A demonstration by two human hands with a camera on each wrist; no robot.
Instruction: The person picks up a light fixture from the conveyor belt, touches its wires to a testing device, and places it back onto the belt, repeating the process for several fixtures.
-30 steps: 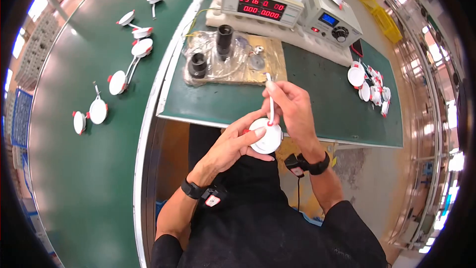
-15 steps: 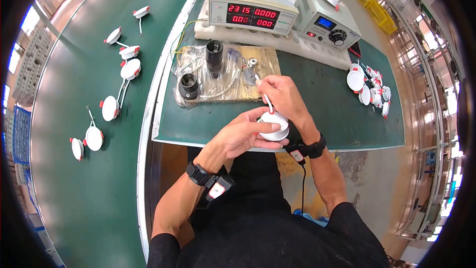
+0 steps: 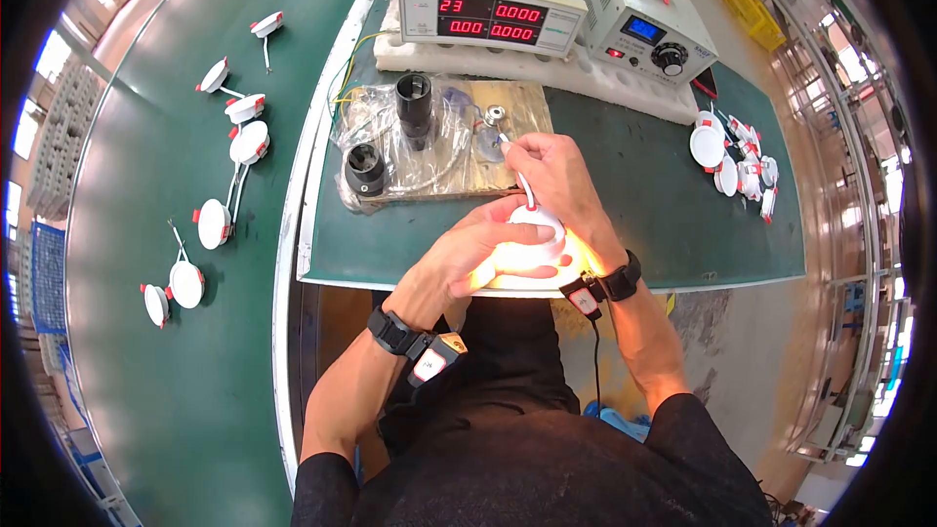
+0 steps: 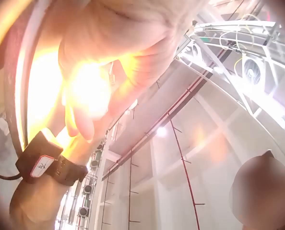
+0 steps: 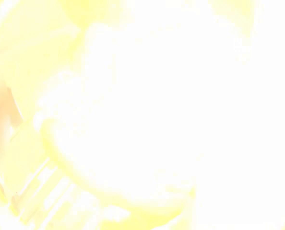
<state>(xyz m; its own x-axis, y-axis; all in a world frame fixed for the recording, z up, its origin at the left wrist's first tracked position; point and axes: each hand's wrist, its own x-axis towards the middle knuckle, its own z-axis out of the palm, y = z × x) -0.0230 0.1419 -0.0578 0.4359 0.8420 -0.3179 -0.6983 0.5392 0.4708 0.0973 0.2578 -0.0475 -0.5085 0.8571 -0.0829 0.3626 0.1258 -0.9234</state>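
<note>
My left hand (image 3: 476, 252) grips a round white downlight (image 3: 535, 223) between thumb and fingers, above the front edge of the bench. The downlight is lit, and its glow spills over both hands. My right hand (image 3: 560, 182) pinches the downlight's white cable (image 3: 527, 193) near its end. That end reaches the wooden board (image 3: 534, 109), close by a small metal fitting (image 3: 495, 116). In the left wrist view, bright light (image 4: 89, 91) glares beneath the fingers. The right wrist view is almost wholly washed out by light.
Two black sockets, one tall (image 3: 415, 112) and one short (image 3: 365, 171), stand on the plastic-wrapped board. Behind sit a red-digit meter (image 3: 491, 20) and a knobbed power unit (image 3: 652, 34). More downlights lie piled at right (image 3: 708, 145) and spread along the green left table (image 3: 146, 185).
Both hands have moved forward over the bench with the downlight, and the cable end has reached the board. The downlight has lit up within the last half second. The meter digits have changed.
</note>
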